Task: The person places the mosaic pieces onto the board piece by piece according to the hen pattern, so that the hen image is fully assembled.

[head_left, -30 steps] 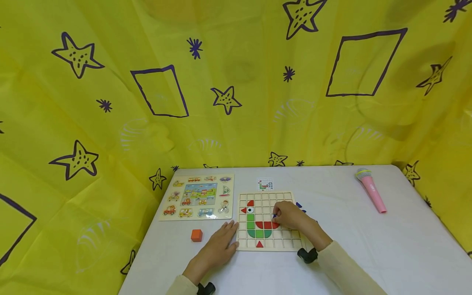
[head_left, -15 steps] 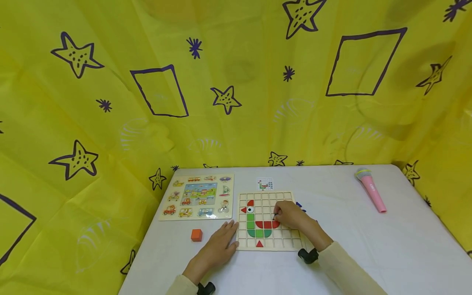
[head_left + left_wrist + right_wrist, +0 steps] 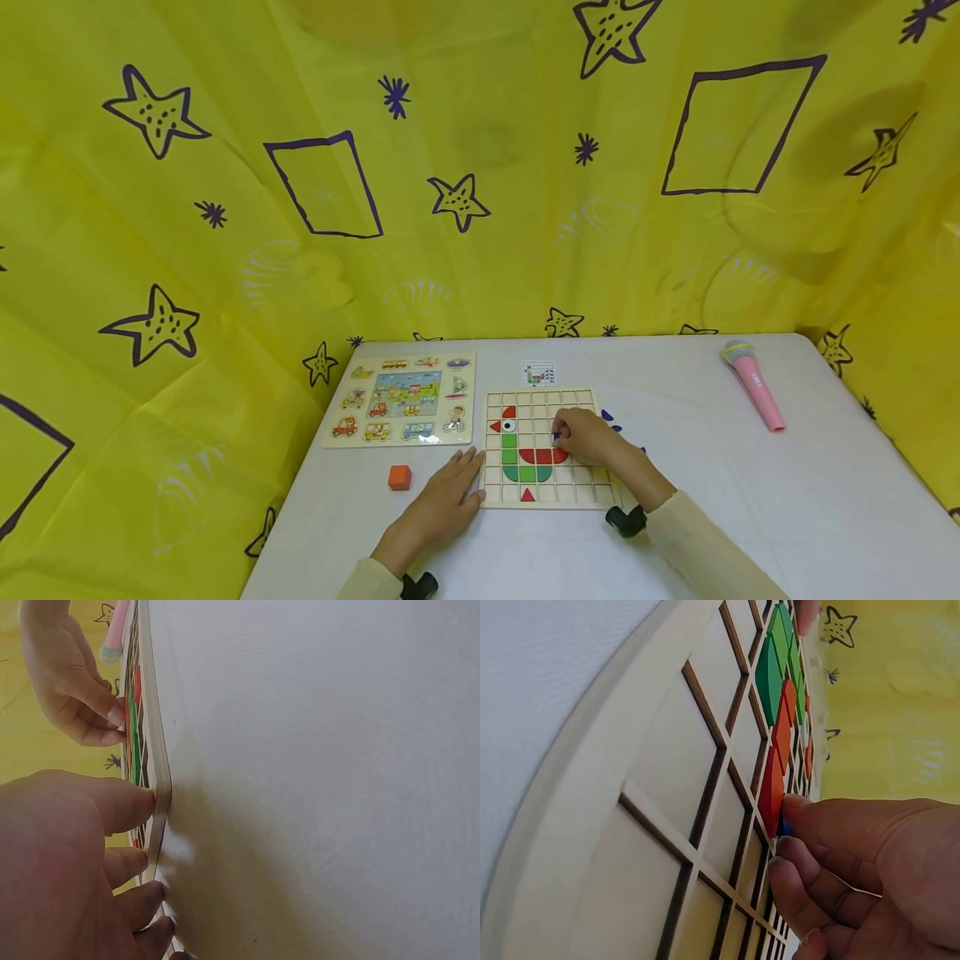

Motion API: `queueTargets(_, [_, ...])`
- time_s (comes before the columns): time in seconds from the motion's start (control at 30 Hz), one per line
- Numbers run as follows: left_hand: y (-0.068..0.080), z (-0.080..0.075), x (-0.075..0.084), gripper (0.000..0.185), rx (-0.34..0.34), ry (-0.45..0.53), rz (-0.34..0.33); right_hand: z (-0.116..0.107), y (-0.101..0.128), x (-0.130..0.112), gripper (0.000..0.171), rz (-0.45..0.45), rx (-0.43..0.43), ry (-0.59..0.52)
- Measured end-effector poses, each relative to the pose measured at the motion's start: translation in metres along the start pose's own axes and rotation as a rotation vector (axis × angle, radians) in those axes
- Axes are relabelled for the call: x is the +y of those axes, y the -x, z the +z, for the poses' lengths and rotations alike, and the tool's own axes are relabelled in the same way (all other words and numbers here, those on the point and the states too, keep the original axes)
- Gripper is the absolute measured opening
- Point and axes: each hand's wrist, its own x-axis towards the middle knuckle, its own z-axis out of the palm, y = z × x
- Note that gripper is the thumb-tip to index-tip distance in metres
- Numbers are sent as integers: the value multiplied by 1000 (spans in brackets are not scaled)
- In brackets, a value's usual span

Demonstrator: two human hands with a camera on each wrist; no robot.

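Note:
A wooden grid board [image 3: 581, 493] lies on the table with red, green and eye-printed pieces set in its squares in a bird-like shape. My right hand [image 3: 592, 437] pinches a small blue piece [image 3: 785, 826] between thumb and fingers, just above the red pieces [image 3: 536, 457]; most of it is hidden by the fingertips. My left hand [image 3: 448, 493] lies with its fingers extended, the fingertips and thumb touching the board's left edge. The left wrist view shows the left thumb and fingers along the board's wooden rim [image 3: 161, 769]. A red triangle [image 3: 528, 495] sits near the board's front edge.
Several blue pieces [image 3: 611, 421] lie right of the board, partly behind the right hand. A small pattern card [image 3: 538, 374] is behind it. A vehicle picture puzzle [image 3: 465, 433] and an orange cube [image 3: 400, 477] lie left. A pink toy microphone [image 3: 757, 387] lies at far right.
My right hand stays over the same squares, shifting only slightly, while the blue piece turns a little in its fingers. The left hand keeps its place at the board's edge.

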Motion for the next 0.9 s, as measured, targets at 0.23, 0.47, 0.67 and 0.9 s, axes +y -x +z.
queueTargets(0.23, [-1,1,0,66,1,5,6,1,0,2,7,13,6,-12])
queueTargets(0.47, [-2,1,1,66,2,3,13,0,0,5,7,-7,37,3])
queueTargets(0.67, [-2,0,2,66,2,10,12,-15,1,12,5,-10,64,17])
queueTargets(0.9, [1,-2,2,66,-2,18,2,-27,-1,22,8,-91,67,47])
